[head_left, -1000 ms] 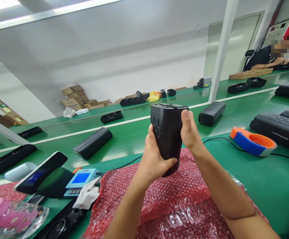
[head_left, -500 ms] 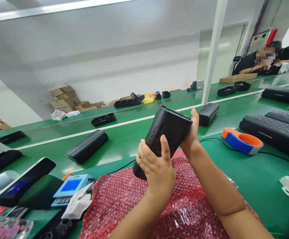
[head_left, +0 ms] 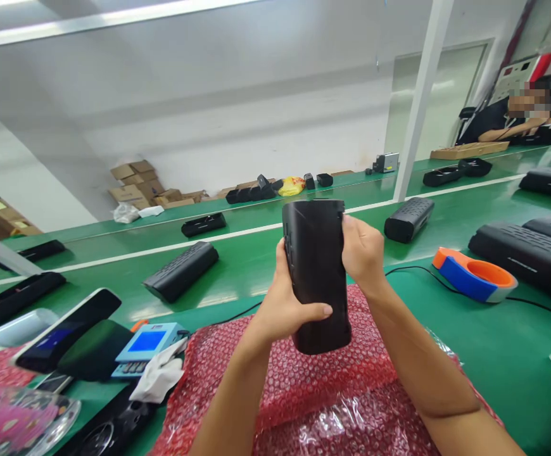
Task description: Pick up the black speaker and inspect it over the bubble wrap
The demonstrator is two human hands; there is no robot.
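Both hands hold a black speaker housing point(head_left: 317, 266) upright above a red bubble-wrap sheet point(head_left: 285, 392). My left hand point(head_left: 280, 304) wraps round its lower left side, thumb lying across the smooth face. At the upper right edge, my right hand point(head_left: 363, 250) grips with the fingers curled and the thumb near the top corner. The housing's far side is hidden from me. A similar black housing point(head_left: 181, 272) lies on the green bench to the left, and another point(head_left: 408, 220) to the right.
An orange and blue tape ring point(head_left: 475, 274) lies at right by a black cable. Long black housings point(head_left: 532, 259) are beyond it. At left are a phone point(head_left: 66, 329), a light-blue device point(head_left: 145, 345) and a pink-lidded bottle point(head_left: 14, 418). A co-worker point(head_left: 508, 120) sits far right.
The housing has turned from tilted to nearly upright, showing a smooth face. My left hand has shifted to its left side, thumb in front; the right hand now grips the upper right edge.
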